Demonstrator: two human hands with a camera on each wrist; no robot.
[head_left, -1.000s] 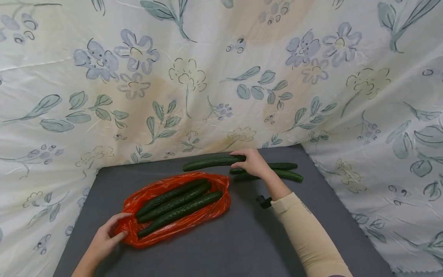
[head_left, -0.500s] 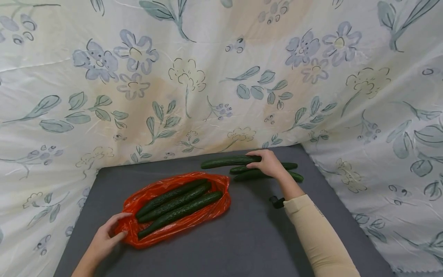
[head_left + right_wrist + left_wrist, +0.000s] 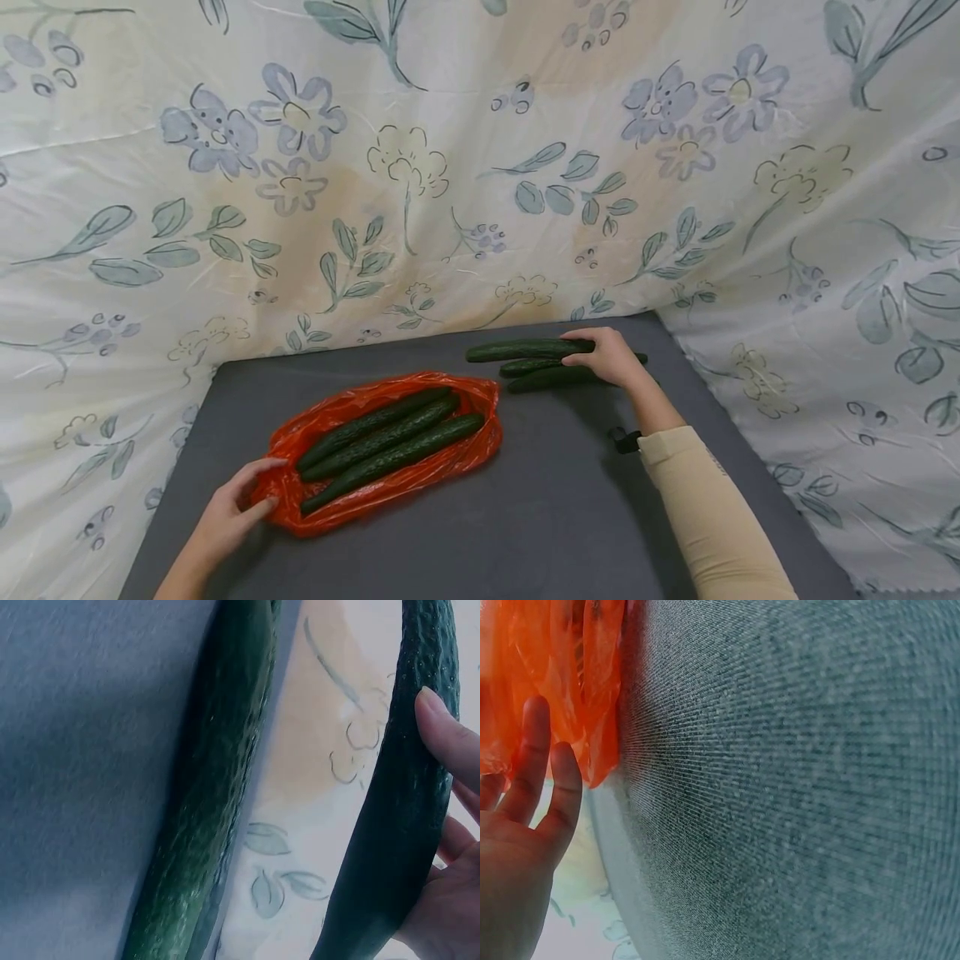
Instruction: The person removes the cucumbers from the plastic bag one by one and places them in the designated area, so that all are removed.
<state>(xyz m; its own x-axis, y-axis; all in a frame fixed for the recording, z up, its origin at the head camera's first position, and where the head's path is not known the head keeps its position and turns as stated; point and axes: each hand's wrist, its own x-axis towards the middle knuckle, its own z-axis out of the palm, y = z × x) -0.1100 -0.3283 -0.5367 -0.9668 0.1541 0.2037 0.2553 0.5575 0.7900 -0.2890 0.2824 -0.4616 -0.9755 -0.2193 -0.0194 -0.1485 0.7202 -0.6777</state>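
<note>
In the head view, my right hand (image 3: 611,357) grips a dark green cucumber (image 3: 517,350) near its right end, thumb and fingers on opposite sides. The right wrist view shows this cucumber (image 3: 394,806) raised off the table. Just below it in the head view, two more cucumbers lie side by side, the nearer cucumber (image 3: 547,379) partly behind the hand. An orange-red plastic bag (image 3: 480,450) lies spread to the left, with three cucumbers (image 3: 390,462) in it. My left hand (image 3: 232,508) touches the bag's left end, fingers apart; the left wrist view shows its fingers (image 3: 532,761) fairly straight against the plastic.
Everything lies on a dark grey table (image 3: 517,525). A floral cloth (image 3: 450,275) hangs behind the table's back edge and along its sides. A small black object (image 3: 626,440) sits at my right wrist.
My right hand has moved right with the cucumber, from above the bag's far end to over the two loose cucumbers. The left hand and the bag have stayed in place.
</note>
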